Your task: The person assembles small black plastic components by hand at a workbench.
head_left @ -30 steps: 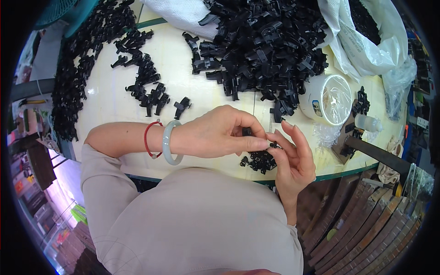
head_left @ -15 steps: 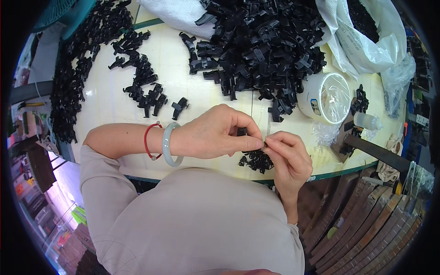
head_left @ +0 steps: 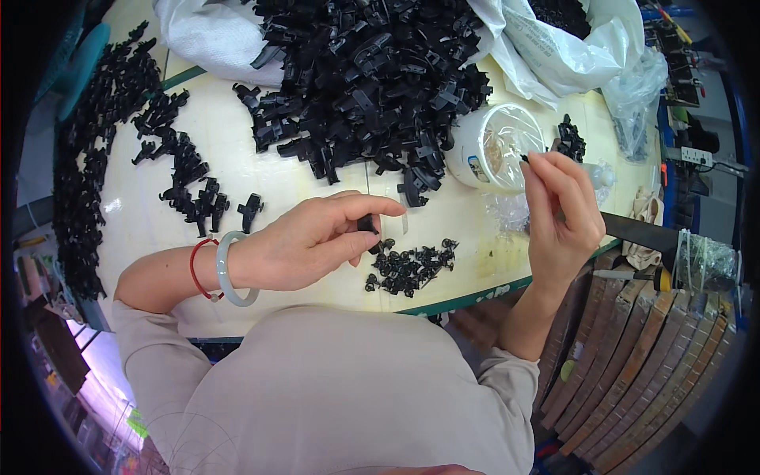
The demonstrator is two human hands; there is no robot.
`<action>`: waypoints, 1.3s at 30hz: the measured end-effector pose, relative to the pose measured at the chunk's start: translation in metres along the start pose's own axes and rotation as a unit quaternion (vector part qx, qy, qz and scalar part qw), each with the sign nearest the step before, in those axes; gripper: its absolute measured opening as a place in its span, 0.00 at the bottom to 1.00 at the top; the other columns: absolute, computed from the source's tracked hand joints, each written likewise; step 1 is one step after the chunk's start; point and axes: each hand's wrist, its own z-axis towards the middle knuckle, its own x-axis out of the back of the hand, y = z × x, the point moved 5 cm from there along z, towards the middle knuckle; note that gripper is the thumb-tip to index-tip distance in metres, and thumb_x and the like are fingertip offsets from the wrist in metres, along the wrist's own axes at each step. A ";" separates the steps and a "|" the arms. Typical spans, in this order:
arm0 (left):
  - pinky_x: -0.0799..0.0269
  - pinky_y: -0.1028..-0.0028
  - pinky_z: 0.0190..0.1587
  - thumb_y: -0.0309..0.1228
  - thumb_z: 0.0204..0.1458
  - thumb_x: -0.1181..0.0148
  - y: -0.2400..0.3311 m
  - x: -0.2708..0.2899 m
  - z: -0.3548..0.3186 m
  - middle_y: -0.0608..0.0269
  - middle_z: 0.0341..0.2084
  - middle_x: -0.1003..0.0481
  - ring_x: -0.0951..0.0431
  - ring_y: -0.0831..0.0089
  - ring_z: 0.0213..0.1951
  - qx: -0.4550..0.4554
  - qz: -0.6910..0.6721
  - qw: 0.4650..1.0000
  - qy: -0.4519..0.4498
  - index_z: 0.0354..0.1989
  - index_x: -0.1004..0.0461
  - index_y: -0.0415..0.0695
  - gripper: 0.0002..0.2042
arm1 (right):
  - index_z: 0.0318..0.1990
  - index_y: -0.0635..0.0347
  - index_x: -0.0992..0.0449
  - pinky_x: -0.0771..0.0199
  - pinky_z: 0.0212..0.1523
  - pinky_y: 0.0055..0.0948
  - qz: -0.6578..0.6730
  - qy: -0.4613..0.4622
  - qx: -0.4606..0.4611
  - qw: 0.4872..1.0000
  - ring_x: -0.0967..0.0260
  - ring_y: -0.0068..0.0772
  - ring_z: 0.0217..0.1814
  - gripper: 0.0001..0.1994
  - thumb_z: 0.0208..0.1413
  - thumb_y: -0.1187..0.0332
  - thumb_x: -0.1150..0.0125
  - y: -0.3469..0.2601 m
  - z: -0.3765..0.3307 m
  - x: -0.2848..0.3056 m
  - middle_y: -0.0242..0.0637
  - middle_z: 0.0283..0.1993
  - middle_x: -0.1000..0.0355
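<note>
My left hand (head_left: 317, 237) is closed around a black plastic part (head_left: 366, 225), which shows between thumb and fingers; its index finger points out to the right. A small pale strip (head_left: 404, 222) lies just beyond that fingertip. My right hand (head_left: 564, 210) is raised on the right, thumb and index finger pinched on a tiny dark piece (head_left: 524, 158) too small to name. Between the hands, near the table edge, lies a small heap of little black round-headed pieces (head_left: 412, 267). Beyond my left hand spreads a big pile of black plastic parts (head_left: 356, 95).
A white tub (head_left: 469, 150) with clear film in it stands behind my right hand. White sacks (head_left: 214, 39) and plastic bags (head_left: 582, 59) flank the pile. Rows of black parts (head_left: 190, 174) lie at the left, one single part (head_left: 250, 212) nearer. A dark metal bar (head_left: 641, 237) juts in at right.
My hands were together at the black part; my right hand has drawn away to the right and up. The small heap is now uncovered. The whole view has shifted.
</note>
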 end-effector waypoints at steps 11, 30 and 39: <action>0.33 0.86 0.29 0.25 0.53 0.44 -0.001 0.011 0.002 0.65 0.34 0.23 0.29 0.87 0.30 0.020 -0.072 0.995 0.068 0.49 0.29 0.39 0.14 | 0.33 0.64 0.24 0.32 0.26 0.24 -0.081 -0.126 0.039 0.988 0.30 0.29 0.26 0.07 0.43 0.81 0.37 -0.001 0.017 -0.015 0.36 0.34 0.28; 0.28 0.76 0.48 0.24 0.56 0.48 0.001 0.005 0.002 0.57 0.41 0.25 0.24 0.76 0.42 -0.017 -0.175 0.984 0.027 0.53 0.33 0.37 0.16 | 0.35 0.70 0.23 0.28 0.36 0.21 0.379 -0.081 -0.175 0.905 0.28 0.29 0.37 0.10 0.42 0.87 0.39 -0.037 -0.060 -0.053 0.45 0.37 0.27; 0.27 0.77 0.46 0.24 0.55 0.47 -0.001 0.006 0.002 0.57 0.40 0.25 0.24 0.77 0.41 -0.032 -0.151 0.987 0.040 0.52 0.31 0.36 0.15 | 0.35 0.69 0.23 0.26 0.34 0.21 0.334 -0.087 -0.135 0.929 0.27 0.29 0.34 0.10 0.42 0.86 0.38 -0.047 -0.056 -0.054 0.44 0.36 0.27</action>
